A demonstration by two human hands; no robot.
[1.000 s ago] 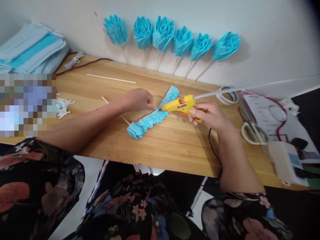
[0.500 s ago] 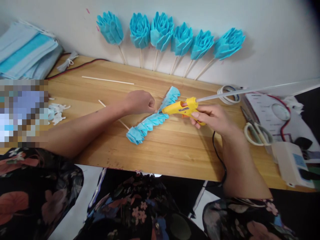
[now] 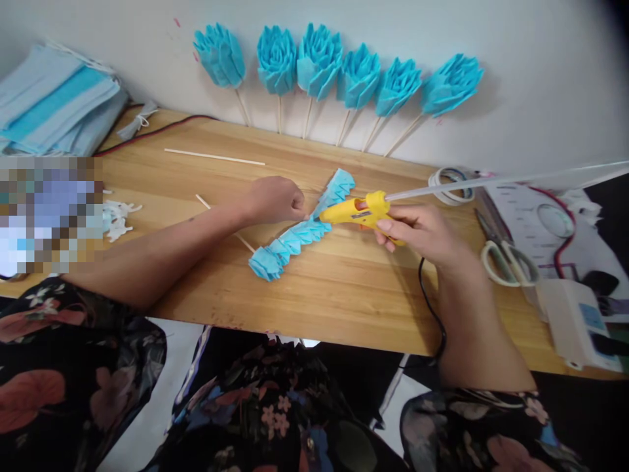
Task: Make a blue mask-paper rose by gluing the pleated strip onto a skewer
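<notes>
A folded blue strip (image 3: 289, 239) of pleated mask fabric lies slantwise on the wooden table (image 3: 319, 295). My left hand (image 3: 275, 198) is closed, its fingertips pinching the strip near its middle. My right hand (image 3: 417, 229) grips a yellow glue gun (image 3: 356, 210) with a long clear glue stick (image 3: 491, 180) out its back. The gun's nozzle points left and touches the strip right beside my left fingertips. A thin wooden skewer (image 3: 223, 219) runs under my left wrist.
Several finished blue flowers on sticks (image 3: 339, 69) lean against the wall. A stack of blue face masks (image 3: 54, 98) sits far left, with a loose skewer (image 3: 213, 157) near it. Tape rolls (image 3: 449, 183), scissors (image 3: 504, 259) and a white box (image 3: 572, 321) lie at the right.
The view has shifted slightly. Both hands stay at the strip; the glue gun nozzle has kept its place by my left fingertips.
</notes>
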